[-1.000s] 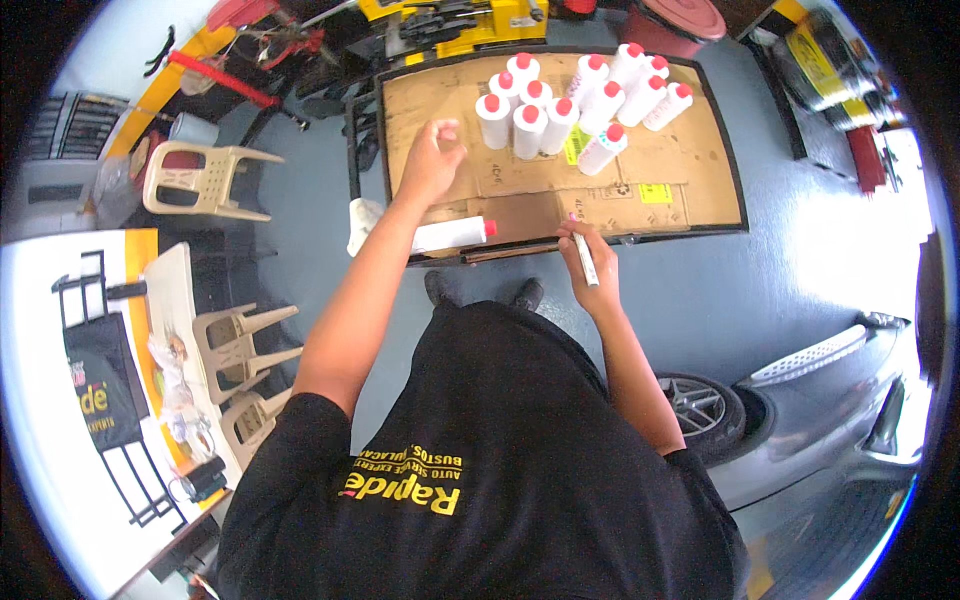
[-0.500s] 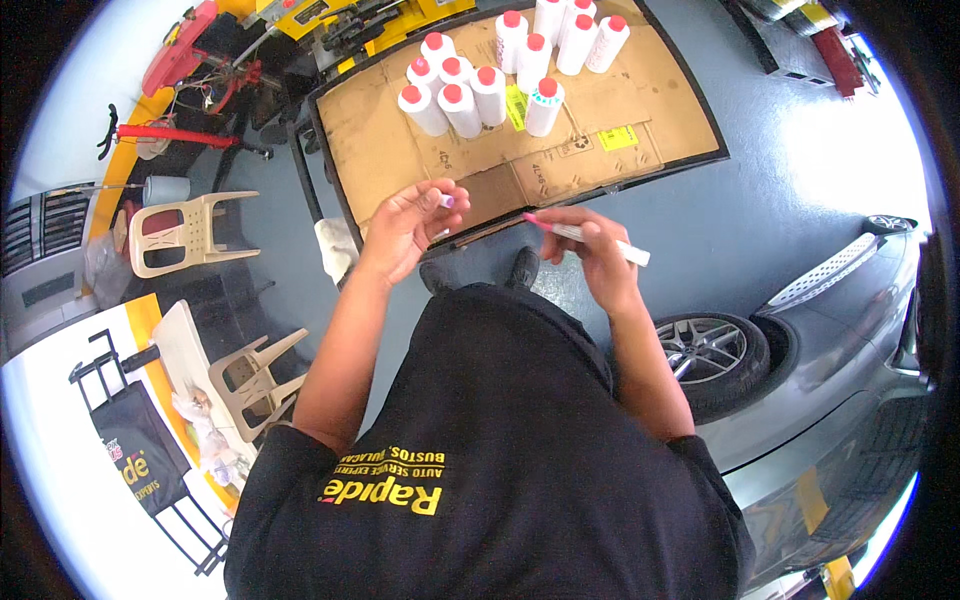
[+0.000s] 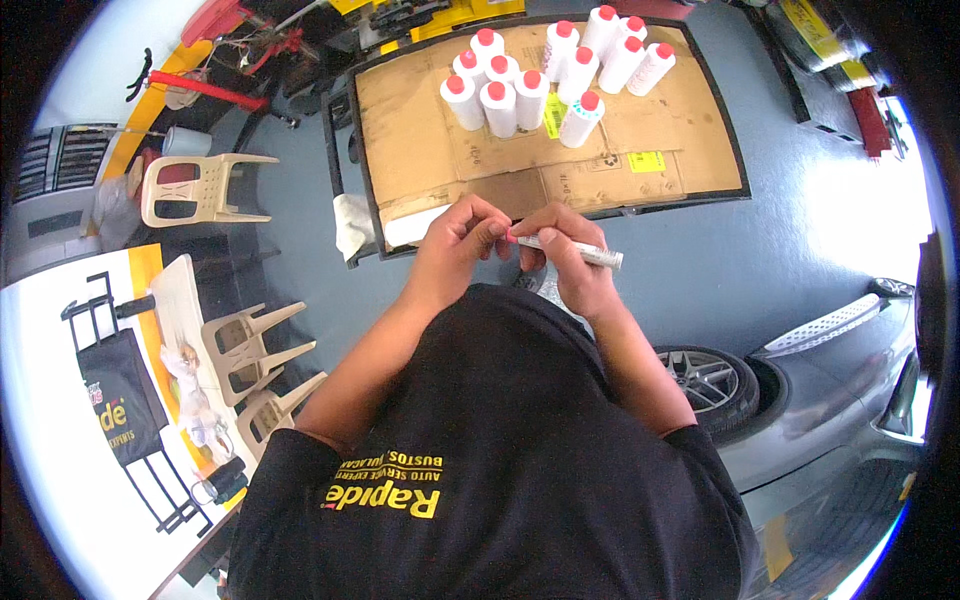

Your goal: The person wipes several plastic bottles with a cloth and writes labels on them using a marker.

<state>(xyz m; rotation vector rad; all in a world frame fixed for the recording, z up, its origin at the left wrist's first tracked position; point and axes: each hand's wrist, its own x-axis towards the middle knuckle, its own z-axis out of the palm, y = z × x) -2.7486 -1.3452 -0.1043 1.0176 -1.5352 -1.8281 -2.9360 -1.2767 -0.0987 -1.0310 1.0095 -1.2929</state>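
My right hand (image 3: 570, 260) grips a white marker (image 3: 597, 254) with a pink tip end pointing left. My left hand (image 3: 463, 250) is closed in a pinch against that pink end, its fingertips meeting the right hand's. The small light-coloured marker cap in the left fingers is now hidden by them. Just beyond the left hand, a white object (image 3: 405, 228) lies at the near left of the cardboard; its full shape is covered. Several white bottles (image 3: 500, 110) with red caps stand upright farther back, one of them with blue marks (image 3: 582, 121).
Flattened cardboard (image 3: 410, 150) covers the dark-edged table. Beige plastic chairs (image 3: 205, 190) and a red stand (image 3: 215, 92) are at left. A grey car (image 3: 820, 370) with its wheel (image 3: 710, 385) is close on my right. A white rag (image 3: 352, 225) hangs by the table's left corner.
My hands have come together from apart, bringing the marker's pink end to the left fingers. The view has shifted, so the table and bottles appear farther right.
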